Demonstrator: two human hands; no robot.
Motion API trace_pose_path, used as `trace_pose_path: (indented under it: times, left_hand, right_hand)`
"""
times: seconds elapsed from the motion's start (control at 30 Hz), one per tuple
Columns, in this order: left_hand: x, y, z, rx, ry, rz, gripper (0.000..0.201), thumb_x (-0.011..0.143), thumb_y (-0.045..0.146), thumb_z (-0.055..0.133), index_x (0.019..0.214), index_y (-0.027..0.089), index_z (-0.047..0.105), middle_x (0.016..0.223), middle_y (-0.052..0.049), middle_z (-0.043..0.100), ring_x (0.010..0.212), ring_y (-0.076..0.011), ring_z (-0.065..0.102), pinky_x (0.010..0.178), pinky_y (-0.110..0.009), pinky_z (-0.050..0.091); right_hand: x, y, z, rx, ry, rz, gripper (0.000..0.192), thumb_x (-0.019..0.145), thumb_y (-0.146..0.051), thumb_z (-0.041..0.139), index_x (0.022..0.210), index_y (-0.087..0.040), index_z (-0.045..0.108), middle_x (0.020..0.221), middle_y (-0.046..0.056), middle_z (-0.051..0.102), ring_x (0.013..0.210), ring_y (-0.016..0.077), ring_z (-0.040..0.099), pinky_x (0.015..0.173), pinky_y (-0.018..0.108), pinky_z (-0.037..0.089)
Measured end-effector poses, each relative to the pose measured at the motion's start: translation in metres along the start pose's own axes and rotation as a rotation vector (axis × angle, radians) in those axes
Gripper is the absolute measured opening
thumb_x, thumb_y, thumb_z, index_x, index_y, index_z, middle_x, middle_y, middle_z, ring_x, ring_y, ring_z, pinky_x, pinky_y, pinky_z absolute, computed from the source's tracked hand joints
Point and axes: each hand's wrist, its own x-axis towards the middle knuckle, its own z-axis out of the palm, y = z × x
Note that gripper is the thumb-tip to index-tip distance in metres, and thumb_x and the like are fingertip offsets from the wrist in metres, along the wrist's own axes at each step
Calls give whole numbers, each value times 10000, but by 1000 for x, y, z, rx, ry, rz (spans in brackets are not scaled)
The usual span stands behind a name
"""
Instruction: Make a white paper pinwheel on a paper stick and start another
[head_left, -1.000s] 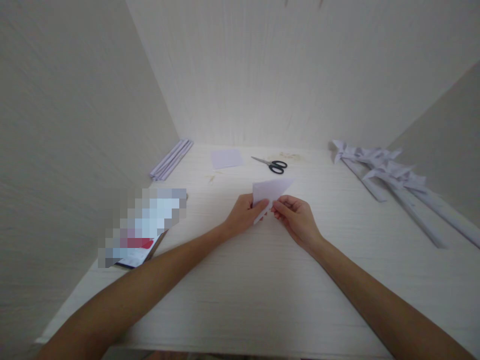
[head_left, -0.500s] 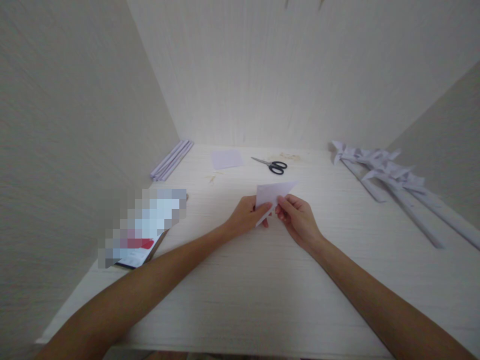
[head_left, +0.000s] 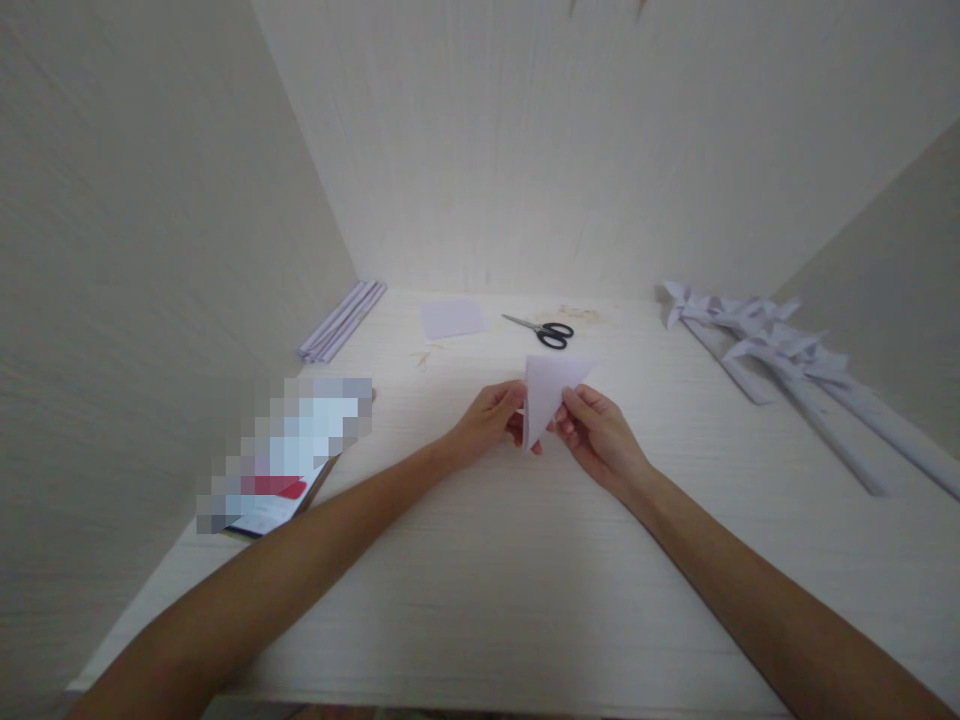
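Over the pale counter [head_left: 480, 600], your phone [head_left: 300, 450] lies near the left edge, its screen pixelated past reading. Your left hand [head_left: 489, 418] and right hand [head_left: 606, 435], fingers curled, each pinch the folded paper [head_left: 546, 385] above mid-counter: white, roughly triangular, layered along its left side, tip pointing right.

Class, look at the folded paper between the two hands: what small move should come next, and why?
Probably, press the folded paper along its left edge, where its layers seem to show slightly apart near the bottom. The left hand is at that edge, while the right hand pinches the slanting edge and could steady it.
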Motion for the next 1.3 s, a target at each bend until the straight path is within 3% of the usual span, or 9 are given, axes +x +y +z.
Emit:
trace_pose_path:
  times: [0.33,0.63,0.8,0.97,1.17,1.3]
  left_hand:
    - [2,2,0,-129,3,-83,548,745,578,331,873,94,555,766,-134,660,474,-133,590,407,-206,384]
    - [0,2,0,-47,-32,-28,554,684,615,398,846,104,539,794,-136,654,501,-132,589,454,-222,419]
    - [0,1,-1,-72,-14,-1,521,729,580,363,841,104,544,780,-131,658,507,-131,592,458,-220,424]
    - [1,4,1,-118,41,-69,537,753,562,328,825,81,555,768,-150,661,458,-115,573,408,-200,388]
    - [2,6,2,-164,14,-75,341,754,383,452,940,108,529,743,-104,671,451,-113,578,392,-189,381]
    - [1,6,3,-115,20,-57,292,699,344,547,872,108,550,732,-79,660,450,-90,564,385,-169,369]
  right_hand:
    - [-1,1,-1,-47,-21,-39,218,658,-314,656,548,-168,538,511,-48,521,450,48,431,459,184,375]
    - [-1,1,-1,-51,-19,-31,213,643,-313,666,546,-170,541,509,-48,514,443,56,425,473,203,395]
    - [-1,1,-1,-43,-25,-18,215,656,-312,658,540,-167,549,511,-39,524,456,61,443,464,199,384]
    - [-1,0,-2,-28,-49,-25,219,659,-318,653,534,-177,543,507,-43,507,471,72,449,501,225,395]
    - [-2,0,0,-70,-62,-55,226,666,-334,643,537,-177,543,526,-36,505,496,83,454,476,228,371]
    - [-3,0,1,-96,-52,-71,217,664,-318,646,528,-171,560,529,-32,514,476,69,431,451,214,344]
